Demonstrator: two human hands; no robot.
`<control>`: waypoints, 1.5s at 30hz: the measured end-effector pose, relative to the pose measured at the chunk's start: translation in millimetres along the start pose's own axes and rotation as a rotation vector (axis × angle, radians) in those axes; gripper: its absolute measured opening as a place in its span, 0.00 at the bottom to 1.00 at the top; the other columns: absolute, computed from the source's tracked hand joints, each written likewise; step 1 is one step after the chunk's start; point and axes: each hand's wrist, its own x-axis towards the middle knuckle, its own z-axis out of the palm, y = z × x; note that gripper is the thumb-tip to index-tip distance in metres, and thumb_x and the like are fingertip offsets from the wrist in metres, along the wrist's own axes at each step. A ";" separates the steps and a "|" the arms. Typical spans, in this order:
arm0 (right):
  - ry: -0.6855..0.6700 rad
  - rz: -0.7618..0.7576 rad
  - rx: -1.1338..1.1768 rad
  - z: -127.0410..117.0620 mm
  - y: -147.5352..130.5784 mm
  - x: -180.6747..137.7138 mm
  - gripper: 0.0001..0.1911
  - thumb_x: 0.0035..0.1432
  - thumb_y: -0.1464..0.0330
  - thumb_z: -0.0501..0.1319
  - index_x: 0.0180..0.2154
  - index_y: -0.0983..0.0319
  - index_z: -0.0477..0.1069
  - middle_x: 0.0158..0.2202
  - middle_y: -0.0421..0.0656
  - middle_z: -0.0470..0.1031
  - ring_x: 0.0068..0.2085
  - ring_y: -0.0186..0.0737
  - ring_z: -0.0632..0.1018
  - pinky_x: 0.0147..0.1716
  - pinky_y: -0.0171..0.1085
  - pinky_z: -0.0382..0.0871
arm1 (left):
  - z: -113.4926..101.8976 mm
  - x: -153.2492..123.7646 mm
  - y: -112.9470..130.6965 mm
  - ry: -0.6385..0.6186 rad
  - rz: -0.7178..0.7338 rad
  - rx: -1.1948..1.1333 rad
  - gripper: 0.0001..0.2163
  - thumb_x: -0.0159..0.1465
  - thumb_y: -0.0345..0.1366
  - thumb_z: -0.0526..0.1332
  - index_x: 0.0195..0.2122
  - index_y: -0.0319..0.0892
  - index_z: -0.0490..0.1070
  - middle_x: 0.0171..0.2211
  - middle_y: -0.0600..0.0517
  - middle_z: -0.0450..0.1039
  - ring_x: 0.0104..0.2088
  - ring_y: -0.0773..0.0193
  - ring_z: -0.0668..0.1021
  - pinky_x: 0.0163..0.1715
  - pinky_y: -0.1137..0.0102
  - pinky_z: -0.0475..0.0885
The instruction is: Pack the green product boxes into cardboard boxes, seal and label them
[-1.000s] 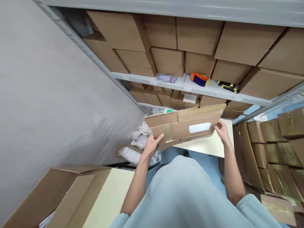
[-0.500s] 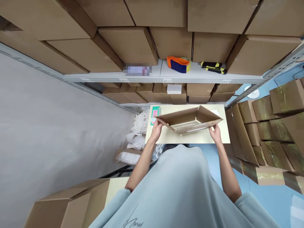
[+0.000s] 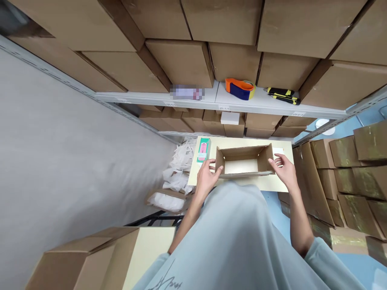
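Note:
A brown cardboard box stands as an upright rectangular frame on the cream tabletop. Pale surface shows through its inside, so it has no closed bottom that I can see. My left hand grips its left end wall, thumb inside and fingers outside. At the opposite end, my right hand holds the right wall in the same manner, thumb over the edge. A green and pink packet lies just beyond my left hand. Behind my right hand a white item is partly hidden.
Shelving stacked with cartons rises ahead, holding an orange and blue tape roll and black-yellow utility knives. Taped cartons line the right side. White packing material lies left, beside the wall. An open carton sits at lower left.
The cardboard box went from a skewed, slanted shape to a squared rectangle and came lower onto the tabletop. Both hands shifted to its end walls. The camera view moved slightly.

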 end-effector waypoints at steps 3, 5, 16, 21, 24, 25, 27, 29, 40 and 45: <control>-0.012 -0.036 -0.132 5.4 -14.1 18.2 0.25 0.64 0.49 0.64 0.53 0.59 0.82 0.37 0.47 0.85 0.35 0.50 0.84 0.42 0.46 0.77 | -0.2 2.1 7.5 0.022 -0.021 0.029 0.12 0.60 0.19 0.74 0.37 0.45 0.83 0.39 0.51 0.80 0.35 0.58 0.79 0.47 0.70 0.76; -0.005 -0.066 -0.209 9.7 -18.9 21.8 0.23 0.64 0.55 0.60 0.53 0.60 0.82 0.37 0.47 0.85 0.34 0.50 0.83 0.41 0.45 0.76 | -2.8 7.5 13.0 0.020 0.013 0.007 0.11 0.61 0.21 0.73 0.37 0.46 0.84 0.39 0.51 0.81 0.37 0.56 0.80 0.48 0.71 0.76; -0.032 -0.199 -0.417 23.9 -45.9 35.0 0.30 0.76 0.50 0.60 0.69 0.59 0.76 0.45 0.51 0.84 0.36 0.50 0.81 0.38 0.42 0.70 | -5.6 15.1 12.5 0.035 0.113 0.038 0.17 0.61 0.23 0.75 0.49 0.47 0.87 0.40 0.48 0.76 0.48 0.49 0.81 0.57 0.69 0.75; -0.047 -0.192 -0.526 27.2 -64.4 83.2 0.21 0.79 0.53 0.60 0.48 0.60 0.86 0.48 0.54 0.83 0.41 0.52 0.82 0.40 0.42 0.68 | -7.1 11.1 6.1 0.023 0.176 0.164 0.19 0.60 0.19 0.72 0.48 0.47 0.88 0.38 0.49 0.71 0.47 0.51 0.81 0.61 0.70 0.73; -0.072 -0.124 -0.537 34.0 -67.5 106.9 0.17 0.78 0.57 0.63 0.45 0.62 0.85 0.45 0.56 0.86 0.44 0.57 0.85 0.41 0.43 0.69 | -5.7 7.9 5.8 -0.001 0.188 0.151 0.19 0.61 0.21 0.73 0.51 0.47 0.89 0.37 0.50 0.71 0.45 0.51 0.80 0.64 0.68 0.72; -0.076 -0.106 -0.527 36.8 -67.6 111.9 0.17 0.77 0.58 0.63 0.44 0.62 0.85 0.43 0.56 0.86 0.44 0.58 0.85 0.42 0.43 0.70 | -4.7 7.1 5.5 -0.033 0.200 0.157 0.18 0.62 0.24 0.74 0.52 0.47 0.89 0.37 0.49 0.72 0.46 0.51 0.81 0.65 0.66 0.72; -0.068 -0.100 -0.472 41.9 -67.7 115.9 0.18 0.77 0.56 0.62 0.44 0.62 0.84 0.41 0.56 0.87 0.44 0.59 0.86 0.44 0.45 0.73 | -2.1 6.3 3.8 -0.175 0.258 0.252 0.16 0.68 0.32 0.74 0.56 0.48 0.88 0.42 0.47 0.79 0.50 0.49 0.82 0.69 0.63 0.71; -0.050 -0.113 -0.384 45.6 -68.3 111.7 0.22 0.78 0.52 0.60 0.46 0.62 0.83 0.38 0.55 0.87 0.44 0.59 0.87 0.47 0.46 0.75 | 0.4 7.3 0.6 -0.354 0.346 0.430 0.13 0.75 0.40 0.69 0.58 0.49 0.86 0.51 0.46 0.84 0.56 0.48 0.83 0.70 0.58 0.71; -0.304 -0.065 0.113 43.8 -46.3 62.6 0.33 0.77 0.39 0.53 0.59 0.57 0.78 0.40 0.47 0.85 0.45 0.52 0.86 0.38 0.43 0.83 | -10.4 24.2 -20.8 -0.608 0.309 0.699 0.30 0.69 0.57 0.74 0.67 0.46 0.81 0.64 0.42 0.83 0.65 0.43 0.84 0.68 0.55 0.77; -0.163 -0.221 -0.024 44.0 -18.8 58.5 0.35 0.75 0.40 0.56 0.55 0.58 0.88 0.45 0.51 0.80 0.44 0.51 0.80 0.52 0.52 0.80 | -1.8 34.4 -31.4 -0.337 0.349 0.745 0.47 0.66 0.59 0.76 0.79 0.41 0.64 0.63 0.35 0.79 0.58 0.42 0.85 0.59 0.52 0.82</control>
